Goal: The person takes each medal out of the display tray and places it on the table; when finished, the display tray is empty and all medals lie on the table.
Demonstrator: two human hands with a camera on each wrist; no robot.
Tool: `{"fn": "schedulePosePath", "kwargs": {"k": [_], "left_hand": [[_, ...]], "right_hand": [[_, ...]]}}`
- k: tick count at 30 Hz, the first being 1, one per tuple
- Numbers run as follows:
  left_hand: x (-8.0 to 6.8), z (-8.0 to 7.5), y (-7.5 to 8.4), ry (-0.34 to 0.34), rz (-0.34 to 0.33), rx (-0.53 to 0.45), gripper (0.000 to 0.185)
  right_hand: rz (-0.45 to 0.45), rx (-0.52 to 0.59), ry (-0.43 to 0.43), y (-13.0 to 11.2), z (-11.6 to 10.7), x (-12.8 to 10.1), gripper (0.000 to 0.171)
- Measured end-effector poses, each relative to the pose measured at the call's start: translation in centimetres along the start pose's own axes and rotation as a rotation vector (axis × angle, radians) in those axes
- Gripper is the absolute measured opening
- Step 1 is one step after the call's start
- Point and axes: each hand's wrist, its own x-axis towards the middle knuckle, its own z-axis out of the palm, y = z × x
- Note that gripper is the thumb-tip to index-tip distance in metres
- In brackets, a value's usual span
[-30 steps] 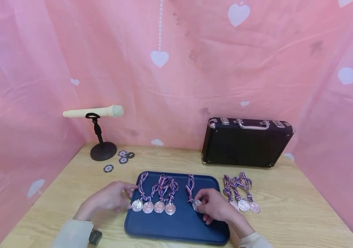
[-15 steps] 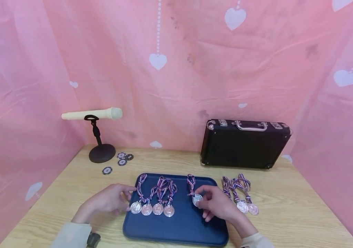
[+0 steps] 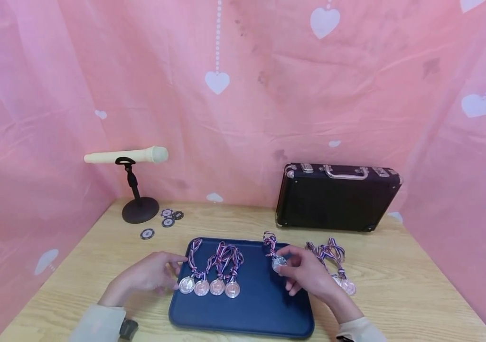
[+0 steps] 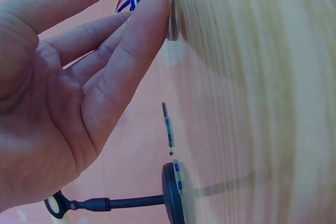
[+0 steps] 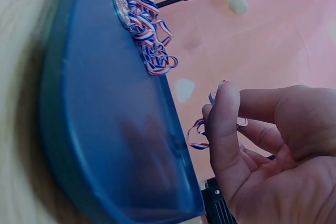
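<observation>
Wooden desk [image 3: 397, 294] carries black case [image 3: 338, 198] at 1 o'clock. Blue tray [image 3: 251, 308] sits at centre, four medals [image 3: 210, 286] in a row at its 9 o'clock. Left hand [image 3: 151, 275], fingers relaxed and straight, touches tray's left edge. Right hand [image 3: 307, 274] pinches one medal [image 3: 278, 262], lifted over the tray's 1 o'clock corner.
</observation>
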Motion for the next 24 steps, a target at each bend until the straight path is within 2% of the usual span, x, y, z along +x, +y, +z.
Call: {"fn": "schedulePosePath", "kwargs": {"k": [7,13,22,24], "left_hand": [[-0.2,0.0,0.1,0.004,0.016,0.000,0.070],[-0.1,0.0,0.2,0.010,-0.009,0.003,0.070],[-0.2,0.0,0.1,0.004,0.029,-0.004,0.069],[-0.2,-0.1,0.1,0.001,0.036,-0.008,0.069]], "right_hand": [[0.001,-0.006,0.042,-0.1,-1.1,-0.1,0.044],[0.000,-0.006,0.078,-0.1,-2.5,-0.8,0.047],[0.006,0.018,0.165,1.1,-7.6,-2.9,0.049],[0.015,0.025,0.192,1.5,-8.8,-3.6,0.042]]}}
